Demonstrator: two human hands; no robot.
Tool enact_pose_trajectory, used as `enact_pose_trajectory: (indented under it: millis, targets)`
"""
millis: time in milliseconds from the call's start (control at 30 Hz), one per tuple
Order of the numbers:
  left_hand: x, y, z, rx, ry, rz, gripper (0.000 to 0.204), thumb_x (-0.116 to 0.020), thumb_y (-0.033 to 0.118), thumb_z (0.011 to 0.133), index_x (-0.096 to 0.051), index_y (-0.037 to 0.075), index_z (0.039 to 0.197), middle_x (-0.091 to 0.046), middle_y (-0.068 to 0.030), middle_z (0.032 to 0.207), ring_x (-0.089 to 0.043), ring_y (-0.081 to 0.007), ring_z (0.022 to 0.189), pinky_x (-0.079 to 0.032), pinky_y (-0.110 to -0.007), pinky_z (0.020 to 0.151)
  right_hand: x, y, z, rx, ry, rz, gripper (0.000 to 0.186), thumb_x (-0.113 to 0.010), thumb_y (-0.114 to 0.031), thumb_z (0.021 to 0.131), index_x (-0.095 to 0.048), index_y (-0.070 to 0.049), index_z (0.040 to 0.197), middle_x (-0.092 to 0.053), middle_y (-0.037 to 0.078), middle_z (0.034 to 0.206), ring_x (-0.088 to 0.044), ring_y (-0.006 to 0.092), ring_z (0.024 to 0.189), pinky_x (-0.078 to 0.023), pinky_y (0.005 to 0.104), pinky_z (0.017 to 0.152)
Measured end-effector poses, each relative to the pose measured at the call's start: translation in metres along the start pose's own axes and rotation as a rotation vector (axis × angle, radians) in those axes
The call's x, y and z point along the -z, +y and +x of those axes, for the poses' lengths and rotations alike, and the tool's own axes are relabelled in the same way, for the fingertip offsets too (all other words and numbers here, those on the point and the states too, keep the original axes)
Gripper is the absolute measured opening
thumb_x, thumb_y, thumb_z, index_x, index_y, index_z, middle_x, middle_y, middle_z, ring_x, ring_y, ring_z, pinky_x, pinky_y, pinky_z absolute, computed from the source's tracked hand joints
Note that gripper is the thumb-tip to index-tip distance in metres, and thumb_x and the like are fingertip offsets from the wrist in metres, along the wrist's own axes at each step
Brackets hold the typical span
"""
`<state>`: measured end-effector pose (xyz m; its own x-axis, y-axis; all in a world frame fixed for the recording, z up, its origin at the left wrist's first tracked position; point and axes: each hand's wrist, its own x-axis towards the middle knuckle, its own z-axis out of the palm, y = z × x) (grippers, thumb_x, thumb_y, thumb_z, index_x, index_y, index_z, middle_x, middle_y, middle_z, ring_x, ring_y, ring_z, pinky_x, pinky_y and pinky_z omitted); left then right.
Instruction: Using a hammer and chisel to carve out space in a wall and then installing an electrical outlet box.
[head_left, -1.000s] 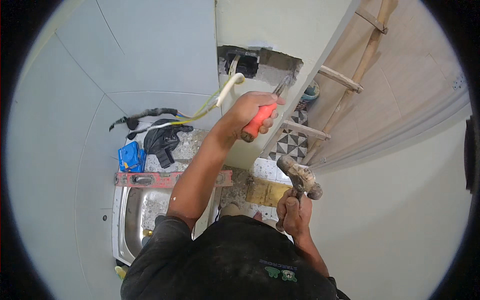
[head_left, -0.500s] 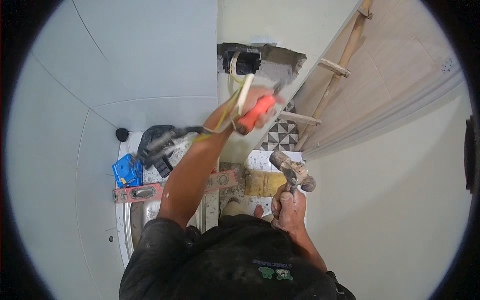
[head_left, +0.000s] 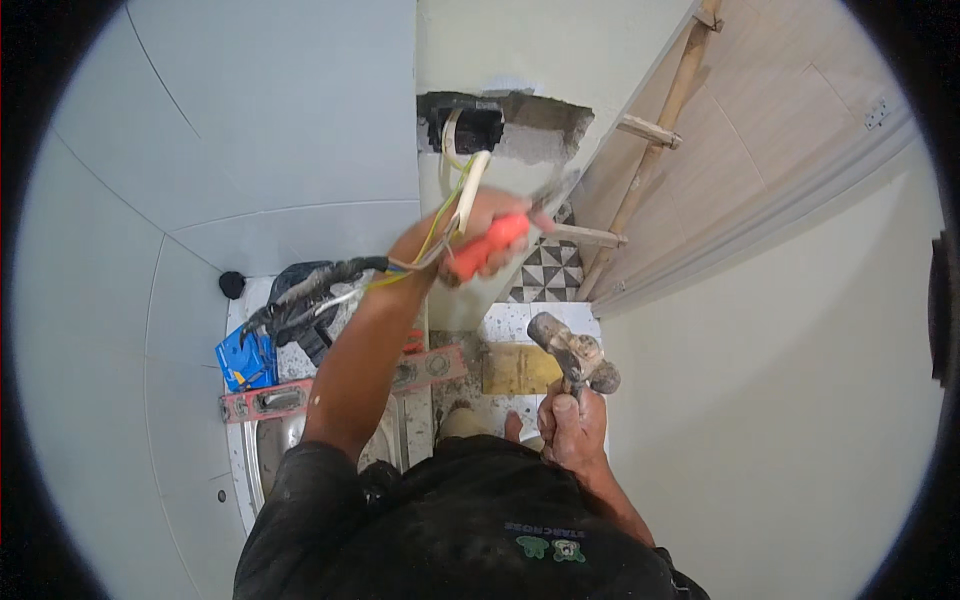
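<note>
My left hand is closed around an orange-handled tool. Its narrow metal blade, smeared by motion, points up and to the right below a rough recess chopped in the wall; whether it is a chisel or a screwdriver I cannot tell. A black electrical box sits in the recess's left part. From it a cream cable and thin wires hang over my left forearm, ending in a dark bundle. Lower right, my right hand grips a dusty hammer close below its head.
A red spirit level lies across the steel sink. Beside it are a blue box and a dark bag. A wooden ladder leans at the right. Below stands a yellowish board on the speckled floor.
The whole view has shifted slightly. My left hand has moved a little down with the orange-handled tool, and the dark cable ends have swung. The hammer stays in my right hand, nearly still.
</note>
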<state>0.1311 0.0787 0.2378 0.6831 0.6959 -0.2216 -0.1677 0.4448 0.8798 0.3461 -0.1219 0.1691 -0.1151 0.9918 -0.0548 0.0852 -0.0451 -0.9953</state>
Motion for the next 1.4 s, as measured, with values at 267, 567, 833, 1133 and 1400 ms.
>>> enact_pose_trajectory:
  millis: [267, 567, 833, 1133, 1400]
  targets:
    - [-0.026, 0.001, 0.02, -0.206, 0.396, -0.162, 0.032, -0.042, 0.028, 0.092, -0.053, -0.001, 0.101, -0.048, -0.005, 0.063, -0.045, -0.0125, 0.042, -0.038, -0.03, 0.035, -0.017, -0.017, 0.0, -0.028, 0.019, 0.081, 0.05, -0.052, -0.053, 0.087, -0.043, -0.005, 0.073, -0.04, 0.001, 0.052, -0.035, 0.0077, 0.041, -0.027, 0.0226, 0.036]
    - [-0.037, -0.025, -0.001, -0.197, 0.102, -0.325, 0.029, -0.047, 0.028, 0.091, -0.051, 0.001, 0.1, -0.054, -0.0075, 0.07, -0.051, -0.0136, 0.047, -0.043, -0.027, 0.038, -0.011, -0.024, 0.011, 0.075, 0.119, -0.161, 0.038, -0.049, -0.035, 0.091, -0.046, -0.003, 0.071, -0.045, 0.001, 0.05, -0.039, 0.0081, 0.04, -0.031, 0.0238, 0.037]
    - [-0.038, -0.022, 0.02, -0.168, 0.152, -0.462, 0.028, -0.047, 0.03, 0.092, -0.05, 0.003, 0.101, -0.055, -0.0067, 0.075, -0.051, -0.0112, 0.052, -0.046, -0.025, 0.043, -0.011, -0.042, 0.018, 0.256, 0.19, -0.445, 0.015, -0.058, -0.013, 0.081, -0.056, 0.001, 0.088, -0.056, 0.017, 0.064, -0.055, 0.0348, 0.055, -0.044, 0.0372, 0.053]
    - [-0.049, -0.006, 0.023, -0.12, 0.13, -0.636, 0.02, -0.047, 0.021, 0.09, -0.044, 0.003, 0.098, -0.049, -0.0075, 0.072, -0.046, -0.0131, 0.051, -0.043, -0.027, 0.042, -0.006, -0.062, 0.022, 0.607, 0.148, -0.836, 0.023, -0.065, -0.018, 0.073, -0.053, -0.001, 0.084, -0.051, 0.015, 0.062, -0.054, 0.0339, 0.054, -0.044, 0.0394, 0.05]
    - [-0.045, 0.012, 0.032, -0.113, 0.17, -0.64, 0.018, -0.047, 0.02, 0.09, -0.045, 0.003, 0.096, -0.05, -0.0071, 0.071, -0.045, -0.0114, 0.049, -0.041, -0.025, 0.04, -0.008, -0.081, 0.032, 0.501, 0.067, -1.075, 0.034, -0.071, -0.026, 0.068, -0.053, -0.002, 0.084, -0.051, 0.014, 0.065, -0.054, 0.032, 0.055, -0.043, 0.0413, 0.049]
